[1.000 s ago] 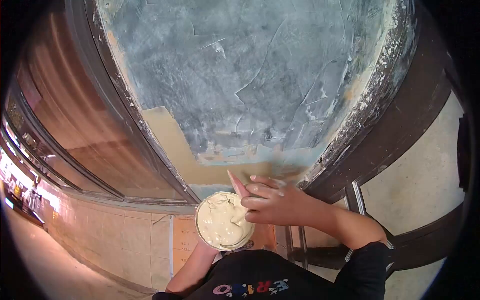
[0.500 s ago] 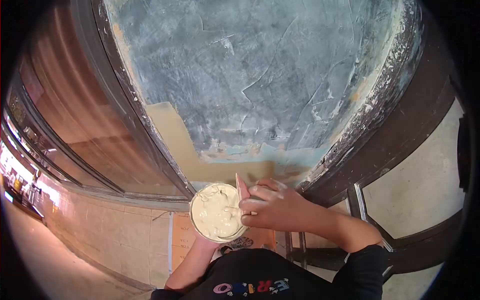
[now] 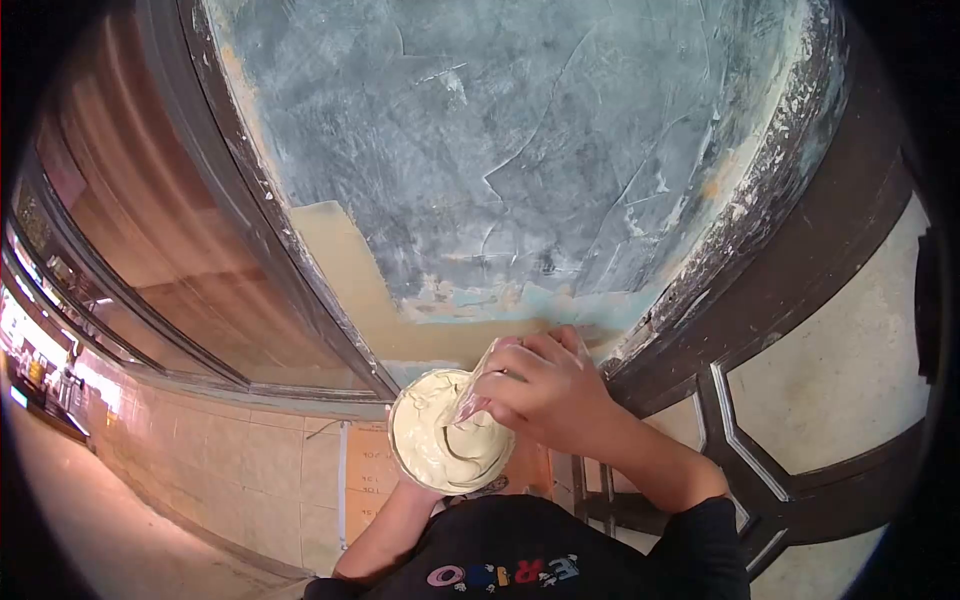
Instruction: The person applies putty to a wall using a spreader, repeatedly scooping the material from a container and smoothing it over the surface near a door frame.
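My left hand supports a round tub from below; its fingers are hidden under it. Thick cream-coloured putty fills the tub, with a curved furrow across its surface. In my closed right hand is a thin, flat putty spreader, pinkish and smeared with putty. The spreader's lower edge is in the putty at the tub's right side. Whitish smears mark the fingers of that hand. Just beyond both hands stands a wall panel with patchy blue-grey plaster and a beige band along its lower left.
Dark frames border the panel, with a curtained window on the left and a dark lattice with pale panes on the right. Below lie floor tiles and an orange printed sheet. Several bottles stand far left.
The spreader has tilted over and moved into the putty, leaving a curved furrow. My right hand has turned with it, and the tub has shifted slightly right.
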Available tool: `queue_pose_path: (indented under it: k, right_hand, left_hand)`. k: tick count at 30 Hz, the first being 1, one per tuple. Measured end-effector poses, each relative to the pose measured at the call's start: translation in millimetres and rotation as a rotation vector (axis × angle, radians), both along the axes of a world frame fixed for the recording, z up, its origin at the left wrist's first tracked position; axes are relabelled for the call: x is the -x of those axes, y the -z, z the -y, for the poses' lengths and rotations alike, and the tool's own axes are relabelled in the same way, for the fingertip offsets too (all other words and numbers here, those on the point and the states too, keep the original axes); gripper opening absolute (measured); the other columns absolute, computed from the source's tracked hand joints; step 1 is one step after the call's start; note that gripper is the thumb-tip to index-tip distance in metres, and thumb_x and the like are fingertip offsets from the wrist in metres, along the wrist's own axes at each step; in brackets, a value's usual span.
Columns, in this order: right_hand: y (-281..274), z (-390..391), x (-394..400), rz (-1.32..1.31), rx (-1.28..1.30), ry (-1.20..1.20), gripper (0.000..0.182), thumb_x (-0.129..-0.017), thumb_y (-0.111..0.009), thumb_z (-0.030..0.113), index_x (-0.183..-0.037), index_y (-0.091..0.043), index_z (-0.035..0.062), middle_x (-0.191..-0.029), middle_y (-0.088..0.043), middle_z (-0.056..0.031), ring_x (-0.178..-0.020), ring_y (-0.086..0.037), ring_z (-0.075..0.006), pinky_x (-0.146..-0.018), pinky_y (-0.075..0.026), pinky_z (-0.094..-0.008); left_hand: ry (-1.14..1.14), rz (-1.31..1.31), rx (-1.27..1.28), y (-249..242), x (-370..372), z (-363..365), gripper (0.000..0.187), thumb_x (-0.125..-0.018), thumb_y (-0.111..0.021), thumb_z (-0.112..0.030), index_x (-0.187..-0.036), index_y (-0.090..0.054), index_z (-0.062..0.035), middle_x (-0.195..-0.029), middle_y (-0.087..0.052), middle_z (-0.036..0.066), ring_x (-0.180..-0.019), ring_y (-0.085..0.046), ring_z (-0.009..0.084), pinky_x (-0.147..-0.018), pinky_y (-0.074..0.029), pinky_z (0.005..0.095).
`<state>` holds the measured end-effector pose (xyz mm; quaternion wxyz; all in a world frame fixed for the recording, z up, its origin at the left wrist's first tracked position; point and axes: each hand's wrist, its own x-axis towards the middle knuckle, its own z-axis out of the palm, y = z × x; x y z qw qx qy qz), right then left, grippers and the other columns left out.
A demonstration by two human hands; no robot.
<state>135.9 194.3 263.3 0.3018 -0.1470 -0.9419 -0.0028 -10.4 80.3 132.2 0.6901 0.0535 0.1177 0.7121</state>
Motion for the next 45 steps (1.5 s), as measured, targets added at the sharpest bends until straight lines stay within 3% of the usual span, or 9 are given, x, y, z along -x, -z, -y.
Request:
queue_pose_path:
  k: [2,17,23,25,29,35,42,44,45]
  right_hand:
    - [2.4,-3.9,-3.3,0.01,0.013,0.002,0.021,-0.067,-0.072,0.021,-0.086,-0.064,0.0207,-0.091,-0.058,0.0047,-0.088,-0.056,-0.0192,-0.08,-0.039,-0.0402]
    - [59.6,-32.6,-34.4,0.172,-0.026,0.223,0.011,-0.073,-0.066,0.017,-0.083,-0.06,0.0181,-0.084,-0.056,0.0008,-0.081,-0.059,-0.0221,-0.069,-0.047,-0.039]
    - [250.7,-58.3,-62.8,0.08,0.874,0.253,0.009,-0.09,-0.061,0.025,-0.095,-0.06,0.017,-0.079,-0.059,-0.0042,-0.07,-0.06,-0.0176,-0.059,-0.048,-0.0332]
    - [302.4,-41.2,-73.1,-0.26,1.722,0.37,0.019,-0.095,-0.054,0.028,-0.11,-0.057,0.0166,-0.081,-0.061,-0.0039,-0.064,-0.06,-0.0127,-0.054,-0.049,-0.0294]
    - [374.8,-21.2,-91.6,-0.609,1.907,0.816,0.032,-0.097,-0.051,0.027,-0.126,-0.043,0.0191,-0.08,-0.058,-0.0049,-0.052,-0.058,-0.0135,-0.046,-0.05,-0.027]
    - [398.0,-51.1,-103.9,-1.051,2.002,0.753,0.028,-0.096,-0.052,0.032,-0.119,-0.044,0.0181,-0.08,-0.058,-0.0061,-0.054,-0.061,-0.0191,-0.049,-0.053,-0.0302]
    - [366.3,-97.6,-42.5,-1.116,2.011,0.646,0.034,-0.094,-0.055,0.039,-0.119,-0.045,0.0178,-0.083,-0.054,-0.0057,-0.068,-0.064,-0.0225,-0.061,-0.056,-0.0344]
    - [364.4,-108.8,-25.2,-1.186,1.914,0.613,0.037,-0.093,-0.055,0.041,-0.119,-0.045,0.0168,-0.088,-0.054,-0.0064,-0.074,-0.064,-0.0236,-0.065,-0.057,-0.0357]
    - [368.5,-114.6,-19.1,-1.113,1.896,0.628,0.04,-0.093,-0.055,0.043,-0.118,-0.045,0.0152,-0.089,-0.054,-0.0066,-0.074,-0.065,-0.0242,-0.064,-0.057,-0.036]
  left_hand:
    - [0.004,0.188,-0.011,14.8,5.3,0.0,0.084,-0.086,-0.026,-0.072,-0.144,-0.032,-0.0114,-0.145,-0.037,0.016,-0.13,-0.04,0.0355,-0.108,-0.032,0.0516]
    - [0.027,0.214,-0.033,27.3,10.7,18.1,0.084,-0.084,-0.031,-0.073,-0.143,-0.033,-0.0128,-0.144,-0.038,0.017,-0.128,-0.041,0.0376,-0.106,-0.033,0.0553]
    - [0.023,0.224,-0.016,34.7,9.9,28.3,0.068,-0.092,-0.033,-0.06,-0.138,-0.039,-0.0108,-0.139,-0.045,0.014,-0.124,-0.046,0.0347,-0.103,-0.038,0.0526]
    - [0.028,0.184,-0.007,38.2,10.2,31.4,0.066,-0.092,-0.033,-0.058,-0.138,-0.039,-0.0107,-0.139,-0.045,0.014,-0.124,-0.046,0.0342,-0.104,-0.038,0.0523]
    - [-0.007,0.036,0.019,51.5,11.0,40.3,0.062,-0.094,-0.033,-0.053,-0.139,-0.038,-0.0105,-0.14,-0.044,0.012,-0.126,-0.045,0.0324,-0.104,-0.038,0.0508]
    - [-0.079,-0.196,0.162,70.1,11.6,53.4,0.054,-0.097,-0.034,-0.044,-0.14,-0.036,-0.0106,-0.141,-0.043,0.009,-0.128,-0.043,0.0292,-0.105,-0.038,0.0487]
    - [-0.144,-0.352,0.25,62.7,7.9,65.0,0.061,-0.094,-0.03,-0.055,-0.138,-0.041,-0.0138,-0.138,-0.047,0.008,-0.124,-0.047,0.0315,-0.104,-0.037,0.0496]
    - [-0.167,-0.133,0.26,63.7,8.3,72.5,0.062,-0.094,-0.029,-0.055,-0.138,-0.041,-0.014,-0.138,-0.047,0.008,-0.125,-0.046,0.0318,-0.105,-0.037,0.0503]
    - [-0.182,-0.353,0.269,66.8,10.0,77.4,0.062,-0.094,-0.029,-0.055,-0.138,-0.041,-0.0142,-0.138,-0.047,0.008,-0.125,-0.045,0.0321,-0.105,-0.036,0.0507]
